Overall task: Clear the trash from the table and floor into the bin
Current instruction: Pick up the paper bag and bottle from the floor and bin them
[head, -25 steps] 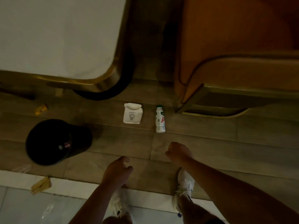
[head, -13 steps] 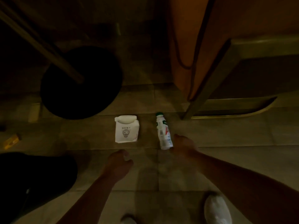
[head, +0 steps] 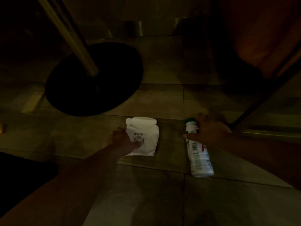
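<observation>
Head view, dim light. Two bare hands reach down to a tiled floor (head: 162, 193) bearing two pieces of trash. (a) One white folded paper bag (head: 143, 139) with a dark printed emblem lies flat on the floor, its folded top pointing away from the person. The left hand (head: 121, 141) lies on the bag's left edge, with the thumb pressed on the printed face; whether the other fingers have closed under the paper cannot be told. (b) One white plastic bottle with a green cap (head: 197, 152) lies on its side just right of the bag, apart from it, cap pointing away from the person. The right hand (head: 210, 130) is wrapped over the bottle's neck end, thumb across the near side of the body, grasping it while the base rests on the floor. (c) One round black table base (head: 114, 88) sits beyond the bag, with one brass-coloured pole (head: 70, 38) rising from it toward the upper left. (d) One orange upholstered seat with a metal frame (head: 263, 51) occupies the upper right. (e) One small yellow scrap (head: 2, 128) is cut off by the left frame edge
</observation>
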Demonstrator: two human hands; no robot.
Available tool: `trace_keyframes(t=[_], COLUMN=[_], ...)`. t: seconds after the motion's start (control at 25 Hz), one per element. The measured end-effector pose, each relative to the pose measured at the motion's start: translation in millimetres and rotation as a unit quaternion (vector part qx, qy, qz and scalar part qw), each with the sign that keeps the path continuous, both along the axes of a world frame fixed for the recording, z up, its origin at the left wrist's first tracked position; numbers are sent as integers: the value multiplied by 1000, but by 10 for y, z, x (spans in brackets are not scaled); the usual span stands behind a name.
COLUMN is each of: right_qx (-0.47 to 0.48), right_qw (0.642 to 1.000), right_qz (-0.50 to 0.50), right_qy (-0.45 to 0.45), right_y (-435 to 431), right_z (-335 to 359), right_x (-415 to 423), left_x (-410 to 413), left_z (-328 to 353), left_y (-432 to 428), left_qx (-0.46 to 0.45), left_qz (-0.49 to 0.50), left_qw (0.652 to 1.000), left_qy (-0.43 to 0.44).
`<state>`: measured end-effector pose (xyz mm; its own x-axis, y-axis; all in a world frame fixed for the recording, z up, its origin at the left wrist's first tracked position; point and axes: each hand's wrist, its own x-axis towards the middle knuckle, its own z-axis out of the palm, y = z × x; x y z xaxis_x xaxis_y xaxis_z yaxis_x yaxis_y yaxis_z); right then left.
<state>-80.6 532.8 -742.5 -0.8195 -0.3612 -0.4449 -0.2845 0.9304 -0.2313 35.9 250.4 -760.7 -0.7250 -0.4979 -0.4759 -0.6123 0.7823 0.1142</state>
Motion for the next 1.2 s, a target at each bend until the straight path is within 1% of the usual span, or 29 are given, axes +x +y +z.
trace_keyframes(t=[0.12,0.2,0.24,0.32,0.44,0.48,0.56,0.64,0.8,0.88,1.04,1.12,1.2], right_qx=[24,44,41,17,4,2,-9,-43,-136,-137,-137,-152,-158], right_qw=[998,996,997,998,997,996,997,997,989,990,990,988,987], right_qz=[44,74,72,60,80,79,64,38,-5,2,26,11,-14], right_qy=[-26,-7,1,8,22,32,48,56,61,47,30,26,-11], right_y=[-35,-87,-108,-124,-92,-87,-85,-116,-200,-233,-304,-334,-312], right_z=[-133,-191,-217,-272,-314,-305,-275,-234,-112,-77,-45,35,161], right_x=[152,261,297,355,358,325,236,179,171,158,220,275,435], left_x=[161,180,162,122,54,34,-8,-39,-40,-45,-50,-18,104], left_z=[-154,-176,-178,-206,-206,-195,-155,-69,137,222,396,474,572], left_y=[-1,15,30,70,95,76,32,-1,-63,-104,-93,-2,162], left_qx=[89,145,168,205,222,239,306,333,305,289,159,106,46], left_qz=[35,66,85,106,117,125,166,193,217,217,122,89,45], left_qw=[995,984,977,964,955,947,916,895,889,888,925,936,946], left_qy=[41,81,100,130,162,174,199,225,265,285,321,325,318])
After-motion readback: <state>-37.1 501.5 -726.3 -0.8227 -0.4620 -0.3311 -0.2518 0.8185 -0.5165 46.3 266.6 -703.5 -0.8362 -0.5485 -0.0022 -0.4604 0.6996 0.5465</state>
